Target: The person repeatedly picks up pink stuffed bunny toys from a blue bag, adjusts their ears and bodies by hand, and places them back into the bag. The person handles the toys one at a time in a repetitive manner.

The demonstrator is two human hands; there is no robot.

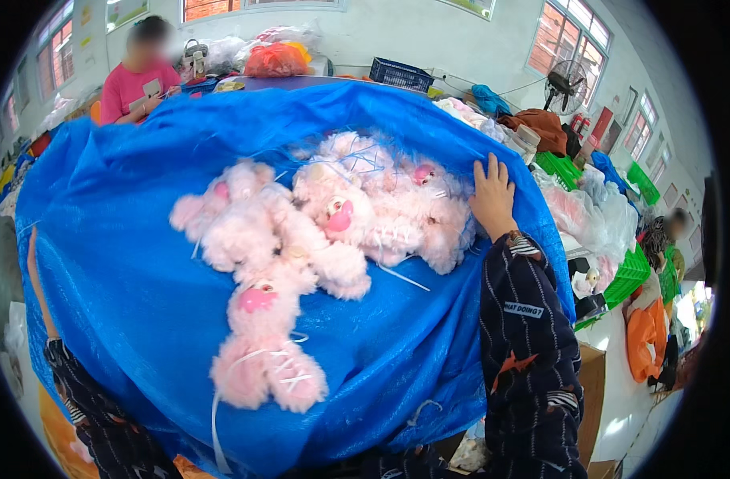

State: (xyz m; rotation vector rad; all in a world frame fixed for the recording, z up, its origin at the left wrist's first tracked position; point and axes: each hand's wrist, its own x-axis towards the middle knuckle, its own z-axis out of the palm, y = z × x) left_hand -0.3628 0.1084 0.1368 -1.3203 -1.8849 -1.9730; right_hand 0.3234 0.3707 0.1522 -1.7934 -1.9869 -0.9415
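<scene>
Big blue woven plastic sack (142, 303) is what carries everything, spread open in front of me. Heap of pink plush toy animals (325, 231) lies directly on it, centre toward 1 o'clock. One pink plush (265, 351) stretches to 6 o'clock, white strings trailing on the blue.

A single head-worn fisheye view looks down and forward from the wearer's own eye line, close over a big blue woven sack (142, 303) that fills most of the frame, pink plush toys (317, 231) heaped at its centre. The wearer's striped sleeves enter from the lower edge, left hand (35, 271) and right hand (491, 195) at the sack's sides. Windows and the far room curve along the dark circular rim
</scene>
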